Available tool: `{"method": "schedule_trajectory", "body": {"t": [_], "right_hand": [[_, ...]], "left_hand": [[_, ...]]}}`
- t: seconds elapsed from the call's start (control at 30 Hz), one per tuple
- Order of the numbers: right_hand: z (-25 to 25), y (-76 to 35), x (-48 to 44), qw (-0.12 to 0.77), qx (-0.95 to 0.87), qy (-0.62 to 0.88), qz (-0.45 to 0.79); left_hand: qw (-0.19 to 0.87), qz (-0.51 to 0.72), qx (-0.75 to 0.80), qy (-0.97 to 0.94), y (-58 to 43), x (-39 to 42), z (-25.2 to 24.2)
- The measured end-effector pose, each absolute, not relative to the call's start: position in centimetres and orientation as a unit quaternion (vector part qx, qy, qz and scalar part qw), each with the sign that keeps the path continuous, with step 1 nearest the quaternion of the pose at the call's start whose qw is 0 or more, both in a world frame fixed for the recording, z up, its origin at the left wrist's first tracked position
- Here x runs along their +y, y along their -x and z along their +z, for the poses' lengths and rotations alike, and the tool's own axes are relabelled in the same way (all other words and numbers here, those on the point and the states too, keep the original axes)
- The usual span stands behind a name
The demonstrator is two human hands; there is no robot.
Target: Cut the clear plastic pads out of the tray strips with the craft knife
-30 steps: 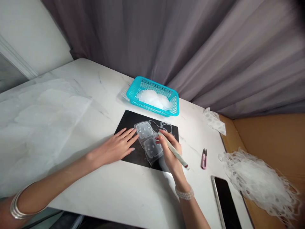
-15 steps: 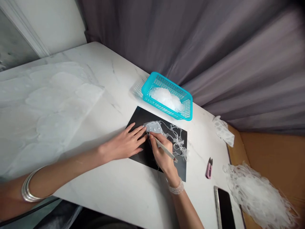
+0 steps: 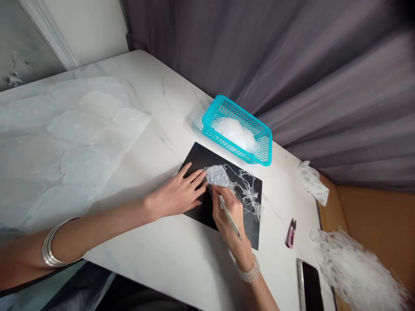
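Observation:
My left hand (image 3: 181,193) lies flat with fingers spread on a black mat (image 3: 204,216). Its fingertips touch the left edge of a translucent whitish flat piece (image 3: 217,176) with small raised marks. In my right hand (image 3: 223,222) is a slim, flat, pale-grey tool (image 3: 232,223), gripped like a pen. The tool's working tip is hidden under my fingers at the piece's lower edge, so I cannot tell its kind. Thin translucent strips (image 3: 250,195) trail from the piece across the mat's right side.
A turquoise basket (image 3: 268,149) behind the mat holds white translucent pieces (image 3: 238,134). Layered translucent sheets (image 3: 78,160) cover the table's left. To the right are pink thread snips (image 3: 291,235), a phone (image 3: 311,285), a crumpled white piece (image 3: 313,183) and a cardboard box (image 3: 372,211) beside tangled strips (image 3: 353,268).
The whole view has shifted slightly, so everything appears farther right. My right hand has turned a little, and the tool now points more steeply. My left hand stays pressed down.

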State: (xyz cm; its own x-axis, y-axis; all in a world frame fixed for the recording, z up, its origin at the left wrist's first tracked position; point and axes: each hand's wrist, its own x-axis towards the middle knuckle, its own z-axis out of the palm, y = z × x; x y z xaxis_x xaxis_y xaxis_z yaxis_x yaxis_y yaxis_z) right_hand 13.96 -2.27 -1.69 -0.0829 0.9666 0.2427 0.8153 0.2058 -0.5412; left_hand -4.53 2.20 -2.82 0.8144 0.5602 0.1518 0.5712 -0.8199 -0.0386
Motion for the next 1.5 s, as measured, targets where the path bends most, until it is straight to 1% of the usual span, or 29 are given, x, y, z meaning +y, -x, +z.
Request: {"method": "schedule_trajectory", "body": {"t": [0.23, 0.43, 0.53, 0.7, 0.77, 0.83, 0.9, 0.97, 1.07, 1.17, 1.27, 1.37, 1.43, 1.5], "right_hand": [[-2.6, -14.1, -1.6, 0.287, -0.745, 0.592, 0.112], [-3.4, -14.0, -0.6, 0.323, -0.742, 0.579, 0.099], [-3.5, -14.0, -0.5, 0.297, -0.761, 0.569, 0.098], [-3.0, -13.5, -0.1, 0.215, -0.797, 0.555, 0.102], [-2.8, -13.8, 0.3, 0.214, -0.809, 0.53, 0.136], [-2.4, -15.2, 0.8, 0.257, -0.795, 0.511, 0.204], [-1.9, -18.5, 1.1, 0.352, -0.711, 0.535, 0.289], [-1.2, -23.6, 1.1, 0.468, -0.564, 0.585, 0.348], [0.0, -31.9, 0.3, 0.555, -0.478, 0.603, 0.316], [0.8, -35.9, -1.3, 0.586, -0.429, 0.615, 0.307], [1.2, -33.6, -2.6, 0.57, -0.416, 0.619, 0.345], [2.3, -27.7, -2.9, 0.547, -0.455, 0.613, 0.342], [3.4, -23.9, -3.0, 0.502, -0.526, 0.618, 0.3], [4.4, -20.9, -3.5, 0.439, -0.616, 0.596, 0.269]], "left_hand": [[0.034, -0.084, -0.292, 0.952, 4.8, 2.1, -3.1], [-0.018, -0.098, -0.239, 0.966, 4.8, 2.9, -4.1], [-0.038, -0.109, -0.242, 0.963, 4.9, 3.2, -4.3], [-0.041, -0.123, -0.234, 0.964, 4.9, 3.3, -4.1], [-0.035, -0.126, -0.231, 0.964, 4.9, 3.4, -4.2], [-0.024, -0.131, -0.234, 0.963, 4.8, 3.4, -4.3], [-0.017, -0.136, -0.237, 0.962, 4.8, 3.4, -4.5], [-0.021, -0.136, -0.239, 0.961, 4.7, 3.4, -4.6], [-0.035, -0.133, -0.243, 0.96, 4.6, 3.4, -4.8], [-0.058, -0.141, -0.251, 0.956, 4.6, 3.5, -4.9], [-0.118, -0.163, -0.257, 0.945, 4.4, 3.7, -4.1], [-0.239, -0.217, -0.295, 0.899, 3.6, 3.9, -1.9], [-0.386, -0.263, -0.362, 0.807, 2.4, 4.1, -0.1], [-0.592, -0.276, -0.405, 0.641, 1.0, 4.4, 1.1]]}}
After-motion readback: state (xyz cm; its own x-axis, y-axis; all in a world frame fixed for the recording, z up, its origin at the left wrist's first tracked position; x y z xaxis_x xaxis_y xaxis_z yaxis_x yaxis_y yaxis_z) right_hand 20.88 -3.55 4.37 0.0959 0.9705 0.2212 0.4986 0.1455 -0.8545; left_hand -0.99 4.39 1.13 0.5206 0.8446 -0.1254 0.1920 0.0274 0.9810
